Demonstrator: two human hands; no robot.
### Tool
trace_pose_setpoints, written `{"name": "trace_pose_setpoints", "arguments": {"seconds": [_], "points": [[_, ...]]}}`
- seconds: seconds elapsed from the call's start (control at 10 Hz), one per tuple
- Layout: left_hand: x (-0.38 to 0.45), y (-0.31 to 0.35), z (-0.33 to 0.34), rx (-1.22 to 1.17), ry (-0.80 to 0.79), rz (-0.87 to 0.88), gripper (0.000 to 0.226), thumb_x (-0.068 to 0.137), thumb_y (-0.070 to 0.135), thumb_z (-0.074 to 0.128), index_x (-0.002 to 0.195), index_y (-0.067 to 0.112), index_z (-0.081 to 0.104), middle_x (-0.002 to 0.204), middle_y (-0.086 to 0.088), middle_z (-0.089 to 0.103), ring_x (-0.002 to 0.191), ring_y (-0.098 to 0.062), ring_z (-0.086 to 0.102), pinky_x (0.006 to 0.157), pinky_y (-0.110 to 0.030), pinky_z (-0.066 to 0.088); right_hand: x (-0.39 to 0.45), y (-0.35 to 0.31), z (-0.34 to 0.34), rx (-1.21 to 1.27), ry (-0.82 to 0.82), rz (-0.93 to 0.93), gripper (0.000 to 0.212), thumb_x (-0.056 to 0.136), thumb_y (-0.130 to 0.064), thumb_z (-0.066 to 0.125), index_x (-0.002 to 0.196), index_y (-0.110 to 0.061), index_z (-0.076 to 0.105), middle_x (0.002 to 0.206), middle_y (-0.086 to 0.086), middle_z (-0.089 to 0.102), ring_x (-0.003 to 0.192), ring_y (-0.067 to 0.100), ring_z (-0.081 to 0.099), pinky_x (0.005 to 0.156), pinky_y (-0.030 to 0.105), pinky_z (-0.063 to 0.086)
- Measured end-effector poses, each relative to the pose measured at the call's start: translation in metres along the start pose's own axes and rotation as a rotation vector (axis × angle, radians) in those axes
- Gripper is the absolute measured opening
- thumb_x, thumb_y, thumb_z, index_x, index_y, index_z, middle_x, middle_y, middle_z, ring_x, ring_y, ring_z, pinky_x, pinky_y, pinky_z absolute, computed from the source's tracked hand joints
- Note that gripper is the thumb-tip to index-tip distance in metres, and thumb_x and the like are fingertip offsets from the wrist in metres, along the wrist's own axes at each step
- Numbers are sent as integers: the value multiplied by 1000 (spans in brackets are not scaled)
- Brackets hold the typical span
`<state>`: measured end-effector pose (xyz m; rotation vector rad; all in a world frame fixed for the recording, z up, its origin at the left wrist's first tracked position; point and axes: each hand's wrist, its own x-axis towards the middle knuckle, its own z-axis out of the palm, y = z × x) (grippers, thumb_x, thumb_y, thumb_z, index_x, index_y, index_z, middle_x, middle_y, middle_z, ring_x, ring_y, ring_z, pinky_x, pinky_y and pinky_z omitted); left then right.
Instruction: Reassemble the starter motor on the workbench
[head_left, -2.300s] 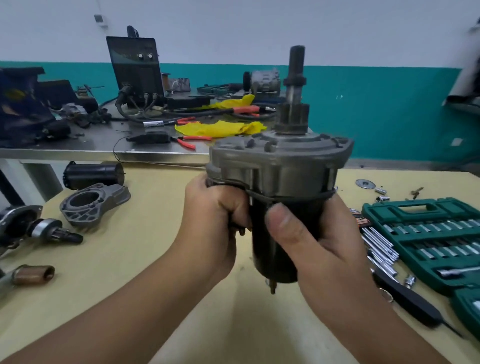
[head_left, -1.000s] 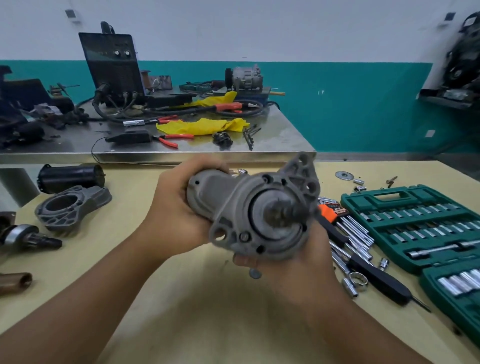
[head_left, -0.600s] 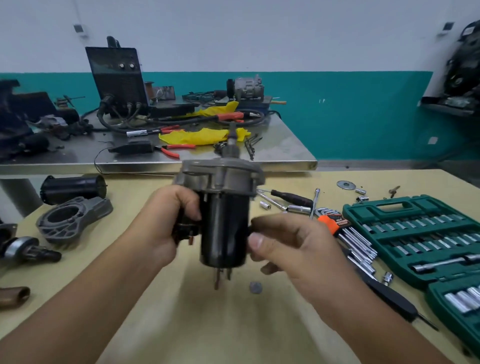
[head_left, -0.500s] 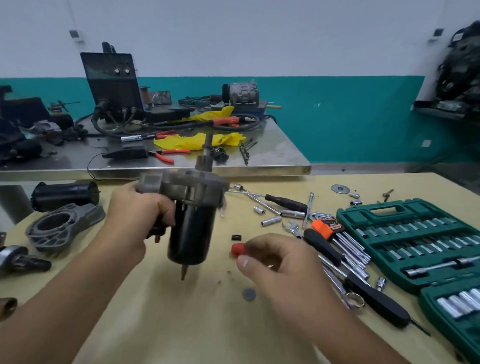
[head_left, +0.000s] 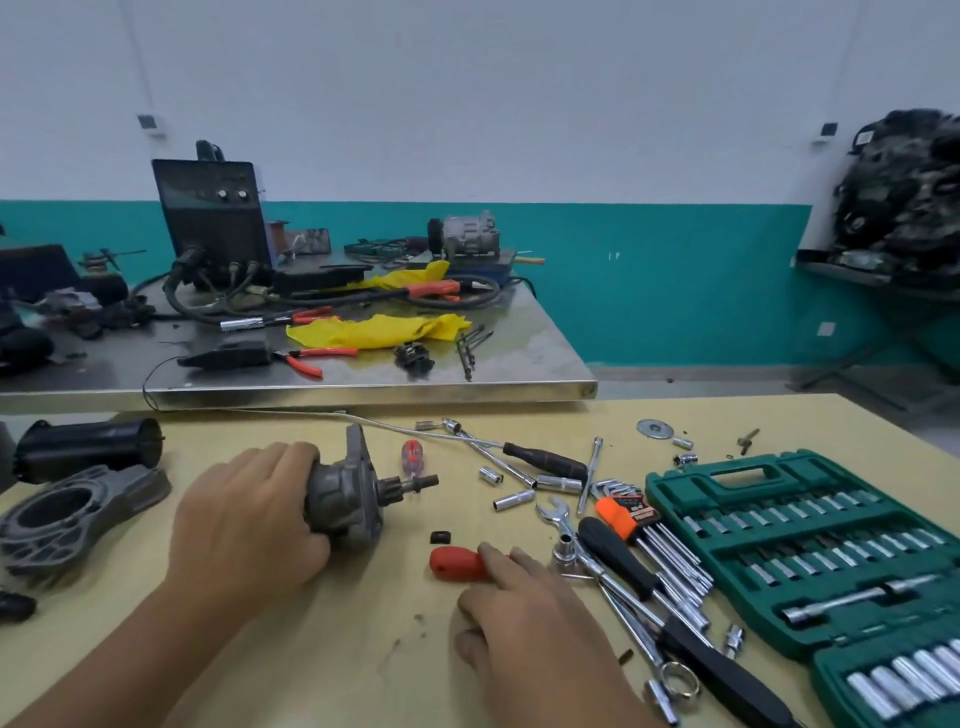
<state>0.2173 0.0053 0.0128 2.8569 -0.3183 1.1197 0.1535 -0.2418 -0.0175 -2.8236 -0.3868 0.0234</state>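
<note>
The starter motor (head_left: 349, 498) lies on its side on the yellow workbench (head_left: 322, 639), grey housing and pinion shaft pointing right. My left hand (head_left: 244, 525) wraps over its black body and holds it down. My right hand (head_left: 519, 613) rests on the bench, fingertips touching the red handle of a screwdriver (head_left: 457, 564); whether the fingers are closed round it is hidden. A small black piece (head_left: 440, 535) lies between the motor and the red handle.
A grey nose housing (head_left: 72, 519) and a black cylinder (head_left: 88, 449) lie at the left. Loose sockets, wrenches and screwdrivers (head_left: 613, 561) are scattered right of centre. An open green socket case (head_left: 810, 551) fills the right. A steel table (head_left: 363, 384) stands behind.
The motor was held upright in the air; my left hand has laid it on its side on the bench. My right hand let go of it and dropped onto the red handle.
</note>
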Motion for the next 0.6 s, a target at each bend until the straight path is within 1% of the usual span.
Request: {"name": "trace_pose_setpoints", "arguments": {"seconds": [0.1, 0.2, 0.3, 0.4, 0.5, 0.6], "points": [[5, -5, 9, 51, -41, -27, 52, 47, 28, 80, 95, 11, 66, 77, -3, 63, 65, -32, 58, 57, -35, 39, 1, 3, -1, -11, 36, -14, 31, 99, -26, 47, 128, -22, 59, 165, -7, 23, 150, 20, 21, 121, 34, 16], [5, -7, 12, 83, -135, -61, 67, 48, 15, 89, 108, 19, 58, 89, 0, 61, 77, -32, 57, 62, -38, 39, 1, 5, 0, -7, 58, -38, 32, 100, -26, 46, 129, -23, 59, 163, -10, 26, 148, 20, 25, 116, 30, 23], [4, -10, 9, 93, -272, -90, 72, 71, 21, 74, 128, 37, 34, 113, 9, 49, 95, -17, 43, 73, -34, 40, 3, 6, 4, 14, 104, -46, 32, 101, -29, 45, 130, -24, 60, 163, -15, 28, 147, 18, 27, 115, 29, 25], [1, -14, 7, -20, -422, -111, 78, 81, 24, 70, 138, 41, 19, 125, 11, 40, 107, -13, 37, 89, -34, 45, -3, 3, 5, 12, 151, -53, 30, 101, -32, 45, 126, -26, 62, 161, -16, 31, 146, 20, 30, 114, 31, 29], [-4, -9, -7, -133, -505, -112, 77, 82, 26, 71, 141, 38, 23, 125, 13, 38, 112, -12, 37, 99, -35, 45, -8, -1, 0, 42, 163, -104, 32, 99, -44, 48, 122, -29, 64, 158, -15, 37, 146, 21, 30, 119, 37, 24], [-14, -8, -25, -281, -432, -117, 68, 82, 41, 72, 142, 39, 40, 126, 16, 45, 119, -14, 43, 102, -37, 46, -16, 0, -20, 179, 322, -196, 39, 98, -52, 51, 132, -35, 61, 153, -20, 45, 145, 12, 33, 119, 32, 21]]}}
